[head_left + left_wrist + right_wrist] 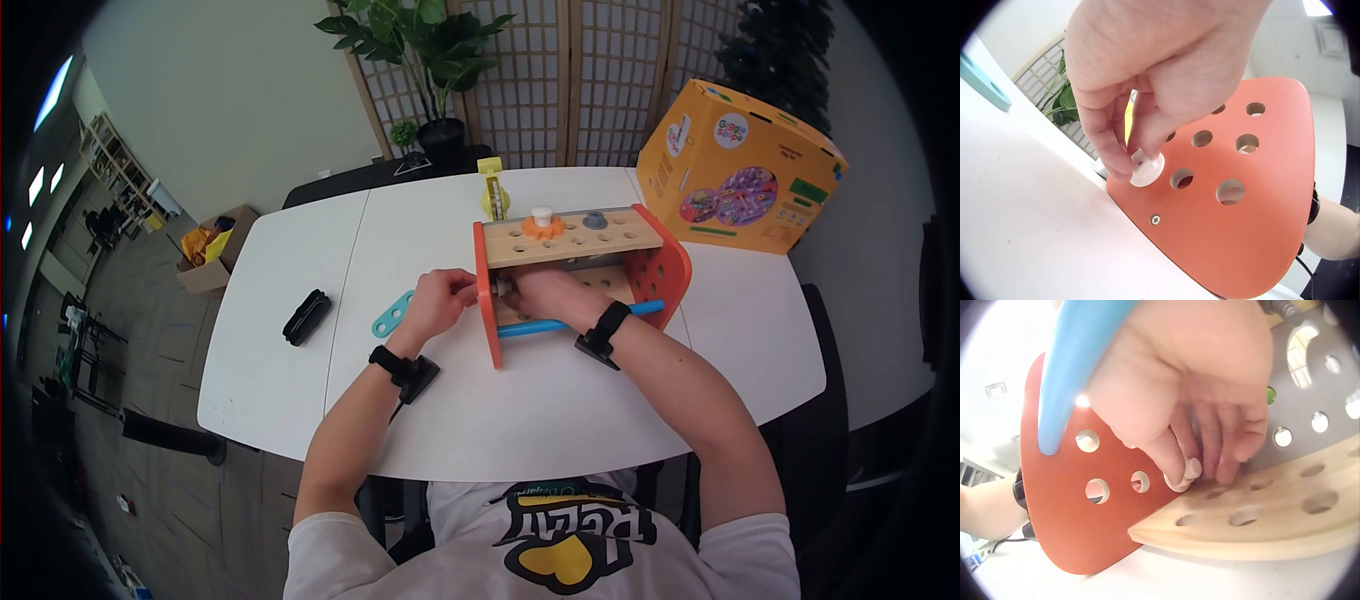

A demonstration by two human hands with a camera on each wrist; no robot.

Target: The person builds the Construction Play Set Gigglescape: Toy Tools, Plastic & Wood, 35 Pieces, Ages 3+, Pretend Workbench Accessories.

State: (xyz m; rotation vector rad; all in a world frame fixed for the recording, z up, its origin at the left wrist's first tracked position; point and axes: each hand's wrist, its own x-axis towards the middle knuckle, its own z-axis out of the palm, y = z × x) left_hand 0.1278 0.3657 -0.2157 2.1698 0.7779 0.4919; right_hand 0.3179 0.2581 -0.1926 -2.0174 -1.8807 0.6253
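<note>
A toy workbench stands on the table, with an orange-red side panel (1210, 219) full of round holes. My left hand (440, 303) is outside that panel and pinches a white round piece (1149, 170) set against it, low near one edge. My right hand (548, 292) reaches inside the bench, between the wooden top (570, 238) and the blue bar (540, 327). In the right wrist view its thumb and fingers hold a white piece (1192, 469) on the inner face of the same panel, above the wooden shelf (1210, 534).
A teal strip with holes (392, 314) lies left of my left hand, and a black case (307, 318) farther left. Behind the bench stands a yellow-green toy (493, 190). An orange gear (543, 229) sits on the bench top. A large yellow box (735, 170) stands back right.
</note>
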